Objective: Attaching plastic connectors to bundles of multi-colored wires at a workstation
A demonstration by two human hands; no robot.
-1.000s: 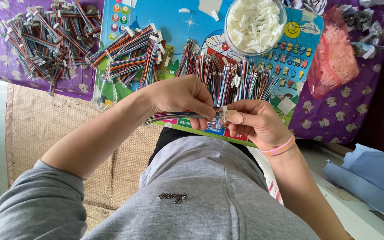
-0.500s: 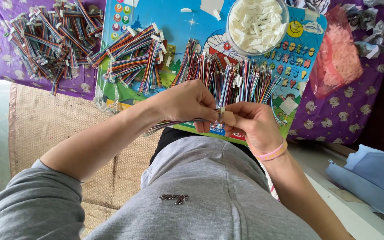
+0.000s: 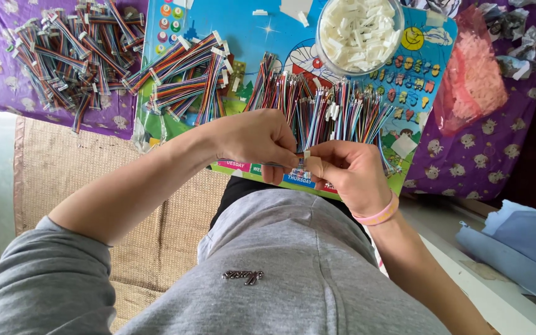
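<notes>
Carefully now: your left hand (image 3: 252,139) and right hand (image 3: 348,174) meet just below the near edge of the blue cartoon play mat (image 3: 252,46), and between them you pinch a short multicoloured ribbon cable (image 3: 283,165) with a small white plastic connector (image 3: 307,154) at its end. Both hands are closed in a fine pinch, thumb against forefinger, the rest of the fingers curled in; the left grips the cable, the right grips the connector, and the fingertips nearly touch. The main risk, as I judge it, is that the thin wire ends go in askew or miss their slots, since your fingers hide most of the joint; too hard a push could bend a wire. The connector is small and could slip from your right pinch and fall to your lap or the woven mat (image 3: 63,167) beside the play mat. Your wrists hover close over the row of loose cables (image 3: 324,108) on the play mat, so a slipped hand could sweep those into disorder. Farther up the play mat, the clear bowl of white connectors (image 3: 359,34) sits well clear of your hands, as do the finished bundles (image 3: 184,77) on its left side. Your forearms angle inward from both sides, with a pink band (image 3: 376,216) on the right wrist.
</notes>
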